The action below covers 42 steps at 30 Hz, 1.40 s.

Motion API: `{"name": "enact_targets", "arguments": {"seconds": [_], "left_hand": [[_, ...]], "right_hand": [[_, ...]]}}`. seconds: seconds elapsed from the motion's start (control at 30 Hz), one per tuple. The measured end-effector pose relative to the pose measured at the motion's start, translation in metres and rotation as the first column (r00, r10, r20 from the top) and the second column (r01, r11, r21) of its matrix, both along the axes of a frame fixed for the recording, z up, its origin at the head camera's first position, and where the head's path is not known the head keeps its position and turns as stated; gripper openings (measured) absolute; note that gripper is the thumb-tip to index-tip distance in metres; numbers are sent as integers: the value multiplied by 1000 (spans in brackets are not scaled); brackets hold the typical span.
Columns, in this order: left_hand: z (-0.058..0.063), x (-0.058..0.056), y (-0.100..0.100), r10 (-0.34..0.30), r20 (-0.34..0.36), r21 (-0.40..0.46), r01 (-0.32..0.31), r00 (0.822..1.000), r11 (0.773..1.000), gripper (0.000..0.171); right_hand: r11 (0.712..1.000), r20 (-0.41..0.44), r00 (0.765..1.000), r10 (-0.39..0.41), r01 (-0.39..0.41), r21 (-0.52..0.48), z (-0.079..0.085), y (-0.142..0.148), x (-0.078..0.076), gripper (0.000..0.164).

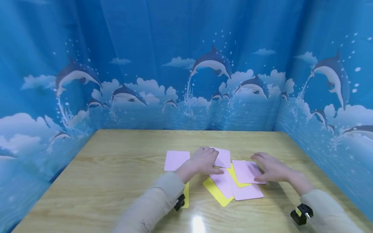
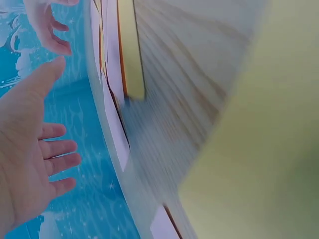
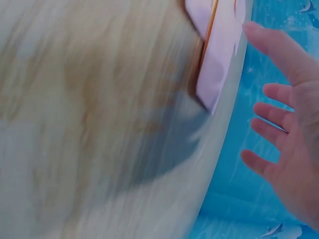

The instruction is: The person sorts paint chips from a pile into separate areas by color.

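Note:
Pink and yellow square cards with rounded corners lie loosely overlapped on the wooden table. My left hand (image 1: 203,159) hovers over the left side of the pile, between a separate pink card (image 1: 176,160) and the far pink card (image 1: 222,158). In the left wrist view, the fingers are spread and hold nothing. My right hand (image 1: 273,166) is at the pile's right side, beside a pink card (image 1: 246,171); the right wrist view shows its palm bare. A yellow card (image 1: 219,193) sticks out from the pile's near left.
Another yellow card (image 1: 186,195) is partly hidden by my left forearm. The wooden table (image 1: 116,168) extends to the left and in front of the cards. A blue dolphin-print curtain (image 1: 163,81) hangs along the table's back and sides.

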<state>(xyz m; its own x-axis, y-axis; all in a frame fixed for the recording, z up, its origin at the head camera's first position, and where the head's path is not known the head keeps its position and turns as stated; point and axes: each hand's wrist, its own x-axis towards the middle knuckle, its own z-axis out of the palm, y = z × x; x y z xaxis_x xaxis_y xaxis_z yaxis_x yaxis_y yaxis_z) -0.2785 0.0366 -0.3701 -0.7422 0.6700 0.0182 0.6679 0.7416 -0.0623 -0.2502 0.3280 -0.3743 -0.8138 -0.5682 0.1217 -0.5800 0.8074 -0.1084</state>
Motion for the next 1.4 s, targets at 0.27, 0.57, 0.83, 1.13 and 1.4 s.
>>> {"name": "enact_targets", "arguments": {"seconds": [0.27, 0.57, 0.83, 1.13, 1.4], "left_hand": [[-1, 4, 30, 7, 89, -22, -5, 996, 1000, 81], [-9, 7, 59, -3, 84, -44, 7, 996, 999, 83], [-11, 1, 70, 18, 135, -30, -14, 991, 999, 84], [-18, -1, 81, 16, 144, -41, -10, 990, 999, 84], [-24, 3, 84, 43, 170, -52, -34, 985, 998, 75]], "right_hand": [[999, 110, 993, -32, 32, -3, -6, 5, -1, 86], [997, 233, 970, -76, 75, 11, -10, 1, -3, 95], [997, 272, 959, -77, 75, 17, -14, 0, -8, 91], [995, 289, 952, -97, 97, 13, -15, -1, -12, 92], [999, 235, 971, -31, 34, -6, -17, 0, -11, 84]]}}
